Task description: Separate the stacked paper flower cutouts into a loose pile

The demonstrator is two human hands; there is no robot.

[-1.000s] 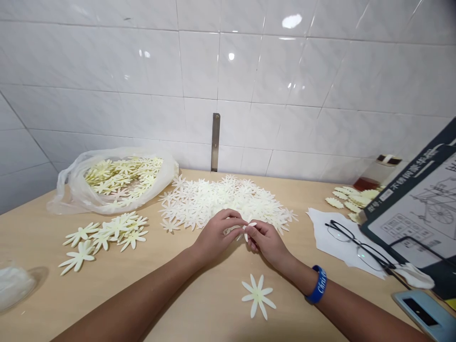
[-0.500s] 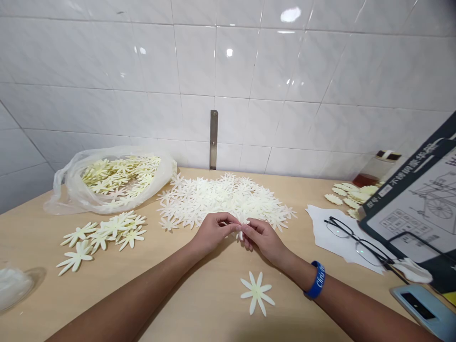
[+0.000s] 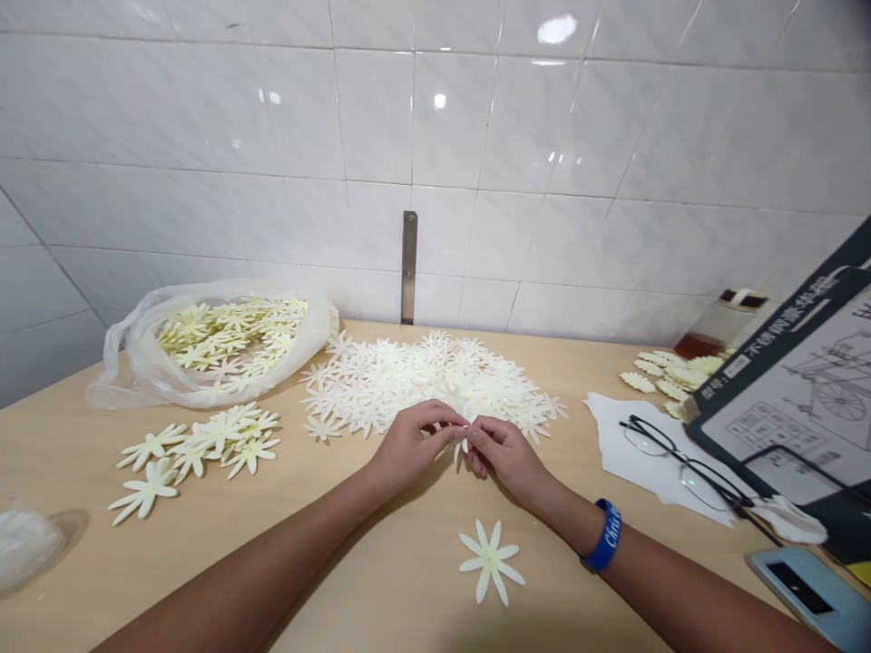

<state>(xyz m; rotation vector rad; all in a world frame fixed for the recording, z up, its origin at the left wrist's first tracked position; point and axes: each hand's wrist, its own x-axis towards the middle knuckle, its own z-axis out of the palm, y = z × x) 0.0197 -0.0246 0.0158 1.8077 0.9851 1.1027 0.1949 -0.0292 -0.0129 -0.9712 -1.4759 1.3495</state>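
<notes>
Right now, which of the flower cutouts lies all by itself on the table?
The single flower cutout nearest the camera, just below the hands; every other one sits in the big pile, the small group or the bag.

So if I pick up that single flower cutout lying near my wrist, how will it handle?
The single flower cutout looks thin and flat, so probably very light and hard to lift off the table. Its narrow petals likely flex or crease easily. It shouldn't roll.

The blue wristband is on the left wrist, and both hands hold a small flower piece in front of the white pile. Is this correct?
Not quite. In the head view the blue wristband is on the right wrist. The rest holds: left hand and right hand pinch a flower piece before the white pile.
</notes>
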